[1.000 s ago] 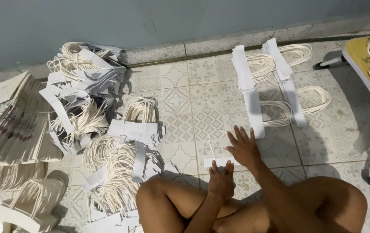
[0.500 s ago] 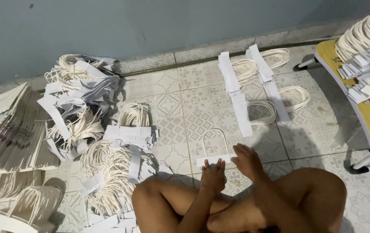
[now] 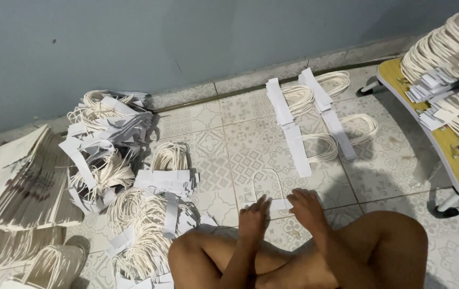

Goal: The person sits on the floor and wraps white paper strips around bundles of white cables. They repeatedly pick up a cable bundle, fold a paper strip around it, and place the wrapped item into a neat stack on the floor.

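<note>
A single white rope handle (image 3: 266,183) on a white paper strip (image 3: 278,204) lies on the patterned floor tiles just in front of my crossed legs. My left hand (image 3: 253,218) presses on the left end of the strip, fingers flat. On the strip's right end rests my right hand (image 3: 307,207), also flat. Neither hand lifts it. The loop of cord arches away from me toward the wall.
Rows of finished handle strips (image 3: 297,140) lie on the tiles ahead right. Loose heaps of handles (image 3: 149,225) and strips (image 3: 106,139) sit at left, beside stacked paper bags (image 3: 15,187). A low yellow table (image 3: 454,155) piled with handles stands at right.
The view shifted right and down. Both hands came together onto the strip of one handle lying before my knees; the right hand drew back from its spread reach.
</note>
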